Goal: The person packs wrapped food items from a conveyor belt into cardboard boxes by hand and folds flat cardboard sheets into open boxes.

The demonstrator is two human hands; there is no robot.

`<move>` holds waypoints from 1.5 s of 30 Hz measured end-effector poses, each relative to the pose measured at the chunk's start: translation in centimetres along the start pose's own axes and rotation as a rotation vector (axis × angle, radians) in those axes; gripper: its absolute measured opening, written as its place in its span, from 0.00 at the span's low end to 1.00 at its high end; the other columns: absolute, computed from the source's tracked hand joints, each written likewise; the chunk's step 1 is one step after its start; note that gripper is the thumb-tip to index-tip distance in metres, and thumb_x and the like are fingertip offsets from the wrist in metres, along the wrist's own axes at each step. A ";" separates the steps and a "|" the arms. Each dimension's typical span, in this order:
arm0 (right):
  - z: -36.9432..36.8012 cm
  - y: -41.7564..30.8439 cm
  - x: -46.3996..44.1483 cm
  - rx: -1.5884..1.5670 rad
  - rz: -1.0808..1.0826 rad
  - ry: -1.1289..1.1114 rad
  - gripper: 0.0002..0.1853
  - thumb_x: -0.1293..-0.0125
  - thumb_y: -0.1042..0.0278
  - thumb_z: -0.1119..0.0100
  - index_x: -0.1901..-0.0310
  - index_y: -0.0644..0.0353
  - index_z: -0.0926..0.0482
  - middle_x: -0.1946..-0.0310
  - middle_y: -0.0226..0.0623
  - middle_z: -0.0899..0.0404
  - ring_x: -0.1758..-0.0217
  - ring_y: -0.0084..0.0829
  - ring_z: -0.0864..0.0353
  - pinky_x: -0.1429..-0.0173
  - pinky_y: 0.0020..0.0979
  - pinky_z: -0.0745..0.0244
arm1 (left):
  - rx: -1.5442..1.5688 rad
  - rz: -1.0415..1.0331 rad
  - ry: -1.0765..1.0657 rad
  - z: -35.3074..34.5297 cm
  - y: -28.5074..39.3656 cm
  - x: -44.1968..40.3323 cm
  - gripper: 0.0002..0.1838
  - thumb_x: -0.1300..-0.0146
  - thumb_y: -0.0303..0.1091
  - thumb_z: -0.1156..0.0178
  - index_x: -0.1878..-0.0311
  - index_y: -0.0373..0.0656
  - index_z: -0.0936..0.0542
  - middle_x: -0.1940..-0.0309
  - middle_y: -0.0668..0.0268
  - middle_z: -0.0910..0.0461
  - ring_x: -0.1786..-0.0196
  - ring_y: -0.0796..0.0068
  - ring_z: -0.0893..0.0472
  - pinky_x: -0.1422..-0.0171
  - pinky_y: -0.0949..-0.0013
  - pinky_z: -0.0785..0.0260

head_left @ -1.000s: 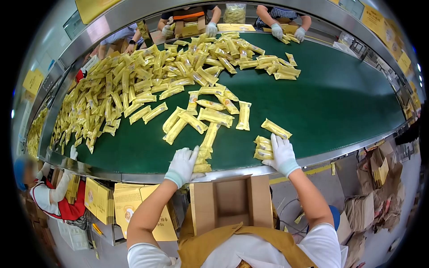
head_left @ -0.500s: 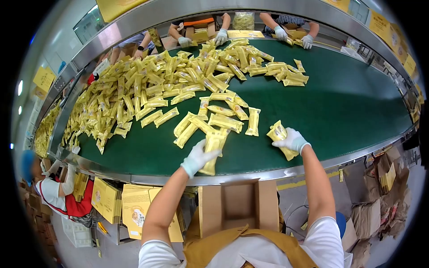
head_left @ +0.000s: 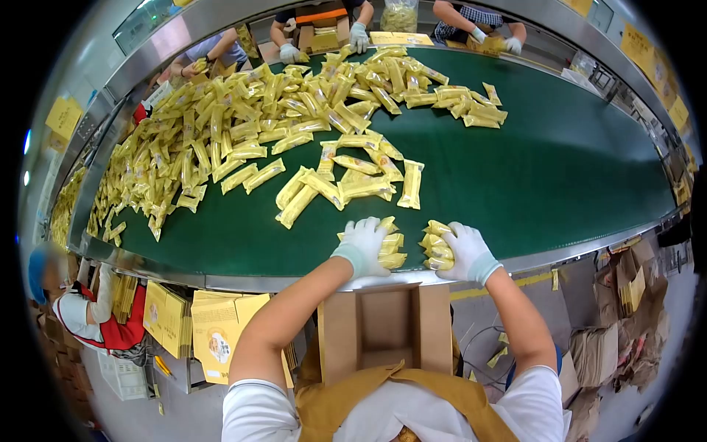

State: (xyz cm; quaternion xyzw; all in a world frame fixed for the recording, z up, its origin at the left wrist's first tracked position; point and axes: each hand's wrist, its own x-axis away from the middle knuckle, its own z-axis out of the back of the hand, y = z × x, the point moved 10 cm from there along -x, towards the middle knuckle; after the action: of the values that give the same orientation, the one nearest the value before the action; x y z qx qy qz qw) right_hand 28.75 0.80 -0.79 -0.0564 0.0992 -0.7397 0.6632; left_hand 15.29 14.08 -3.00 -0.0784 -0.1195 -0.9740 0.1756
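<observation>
My left hand (head_left: 362, 244), in a white glove, is closed around several yellow wrapped packets (head_left: 393, 247) at the near edge of the green conveyor belt (head_left: 567, 177). Facing it, my gloved right hand (head_left: 472, 252) grips a stack of similar yellow packets (head_left: 437, 250). A narrow gap separates the two bundles. Directly below my hands, an open cardboard box (head_left: 435, 324) stands against the belt's metal rim, and its inside looks bare. A small loose group of packets (head_left: 364, 186) lies on the belt just beyond my hands.
A large heap of yellow packets (head_left: 221, 125) covers the belt's left and far side. Co-workers' gloved hands (head_left: 359, 38) are busy across the belt. Flat yellow cartons (head_left: 221, 335) are stacked at lower left, beside another worker (head_left: 81, 313). Brown cardboard (head_left: 596, 357) is piled at right.
Both hands have drawn closer together near the belt's front edge. The left hand now grips several packets in a bundle, and the right has brought its packets inward. The view has shifted slightly.
</observation>
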 end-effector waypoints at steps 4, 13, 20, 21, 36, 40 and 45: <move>-0.3 0.3 0.7 0.162 -0.068 0.013 0.55 0.56 0.36 0.28 0.28 0.57 0.37 0.42 0.45 0.29 0.41 0.47 0.26 0.37 0.44 0.32 | 0.018 0.035 0.017 0.5 0.2 1.6 0.60 0.57 0.64 0.26 0.25 0.39 0.38 0.31 0.47 0.34 0.30 0.47 0.31 0.27 0.52 0.38; -0.6 2.6 1.6 -0.509 -0.426 0.008 0.59 0.48 0.42 0.25 0.23 0.65 0.46 0.40 0.45 0.26 0.38 0.42 0.25 0.33 0.40 0.29 | 0.121 0.353 0.094 1.1 -3.8 3.4 0.68 0.56 0.65 0.26 0.21 0.34 0.49 0.35 0.49 0.29 0.32 0.52 0.28 0.29 0.53 0.35; 6.1 -7.4 6.1 -1.532 -0.149 -0.304 0.49 0.42 0.57 0.25 0.25 0.66 0.42 0.38 0.37 0.26 0.38 0.26 0.25 0.33 0.32 0.29 | 1.974 0.159 0.496 -1.8 -10.9 9.8 0.31 0.27 0.54 0.44 0.31 0.41 0.31 0.45 0.57 0.21 0.48 0.64 0.17 0.42 0.58 0.21; 7.1 -10.0 5.9 -1.314 0.000 -0.407 0.50 0.43 0.57 0.24 0.25 0.66 0.42 0.38 0.36 0.26 0.38 0.26 0.25 0.34 0.34 0.27 | 2.023 0.084 0.580 0.5 -9.3 11.4 0.37 0.29 0.61 0.44 0.28 0.43 0.33 0.43 0.55 0.23 0.43 0.61 0.19 0.38 0.53 0.23; -11.7 -23.4 7.4 0.214 0.343 -1.035 0.38 0.47 0.46 0.31 0.34 0.54 0.24 0.41 0.37 0.20 0.39 0.43 0.20 0.44 0.45 0.24 | 1.667 -0.245 0.079 3.2 6.4 14.7 0.74 0.61 0.50 0.19 0.17 0.42 0.58 0.34 0.56 0.29 0.32 0.61 0.27 0.26 0.59 0.34; -15.8 -24.2 9.2 0.244 0.292 -1.011 0.37 0.43 0.48 0.34 0.32 0.53 0.26 0.39 0.38 0.22 0.37 0.44 0.21 0.42 0.47 0.25 | 1.238 -0.190 0.136 2.5 8.7 14.6 0.72 0.62 0.46 0.17 0.19 0.33 0.54 0.32 0.50 0.31 0.30 0.57 0.29 0.23 0.52 0.39; -21.6 -24.3 10.6 0.175 0.192 -0.959 0.36 0.40 0.50 0.37 0.30 0.53 0.29 0.36 0.40 0.24 0.35 0.45 0.23 0.39 0.50 0.27 | 0.302 -0.386 0.544 3.8 10.5 15.5 0.57 0.59 0.50 0.20 0.30 0.28 0.37 0.43 0.46 0.27 0.41 0.44 0.27 0.32 0.47 0.36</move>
State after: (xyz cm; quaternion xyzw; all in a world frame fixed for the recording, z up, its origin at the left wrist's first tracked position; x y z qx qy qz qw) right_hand -0.68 -5.76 -16.95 -0.3251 -0.2750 -0.5715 0.7015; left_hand 5.11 0.52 5.79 0.2342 -0.2238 -0.9458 0.0235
